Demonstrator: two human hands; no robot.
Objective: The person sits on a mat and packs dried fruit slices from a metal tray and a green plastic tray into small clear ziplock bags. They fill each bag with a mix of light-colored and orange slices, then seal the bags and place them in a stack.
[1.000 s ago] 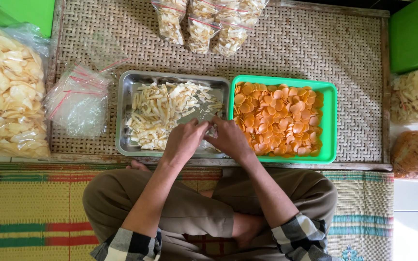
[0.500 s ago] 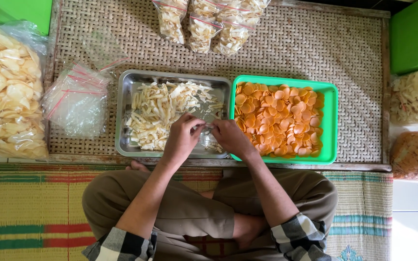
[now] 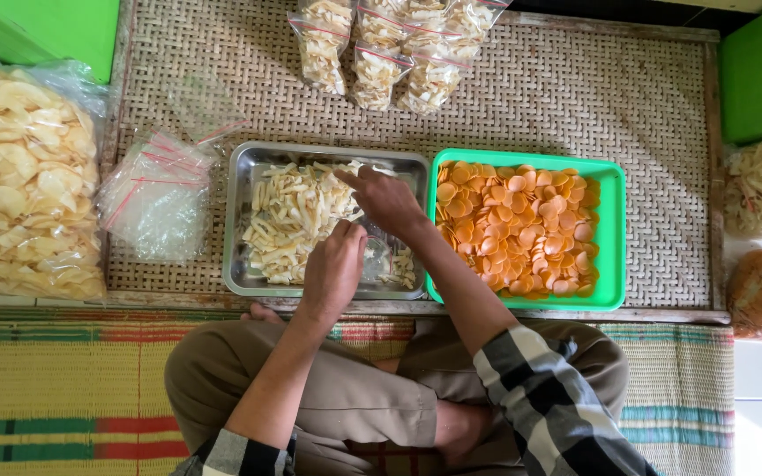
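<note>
Head view, left hand [image 3: 332,269] with fingers curled around a small clear bag [image 3: 377,257] over the steel tray [image 3: 238,220] of pale chips [image 3: 293,216] near the woven bench's front edge, right hand [image 3: 385,198] fingers loosely open reaching into the chips, green tray [image 3: 613,229] of orange crackers [image 3: 513,225] just beside, toward the right edge.

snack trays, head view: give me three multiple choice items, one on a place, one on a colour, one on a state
1. The right hand is over which tray?
A. metal tray
B. green tray
C. neither

2. What colour are the round chips?
A. white
B. orange
C. brown

3. The bags at the top are
A. empty
B. torn open
C. filled

Answers: 1 A, it reaches across the pale sticks. 2 B, they lie orange in the green tray. 3 C, pale snacks bulge inside them.
</note>
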